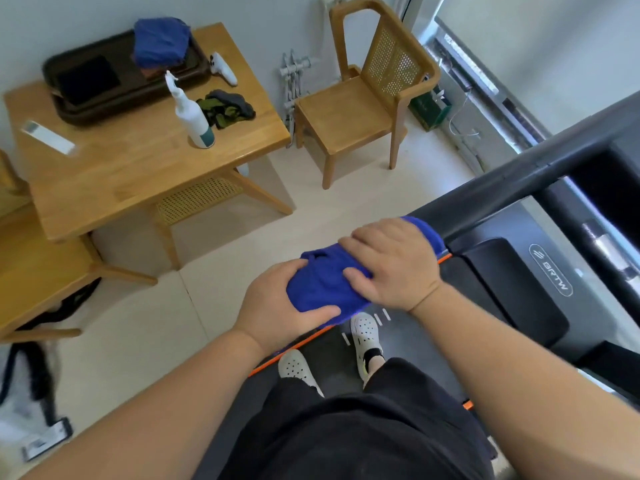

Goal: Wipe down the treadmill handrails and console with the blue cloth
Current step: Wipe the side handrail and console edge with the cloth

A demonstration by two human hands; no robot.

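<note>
Both hands clamped on soft bright-blue terry cloth (322, 289), wrapped round end of black padded treadmill handrail (502, 181): left hand (277, 306) near end, right hand (391, 265) further up. Prob light, floppy, bunches easy w/ loose grip, so best gripped right round the bar.

Black shorts (363, 427) are worn, with perforated white clog shoes (365, 329) just beyond them; both forearms (519, 368) are left unsleeved.
</note>
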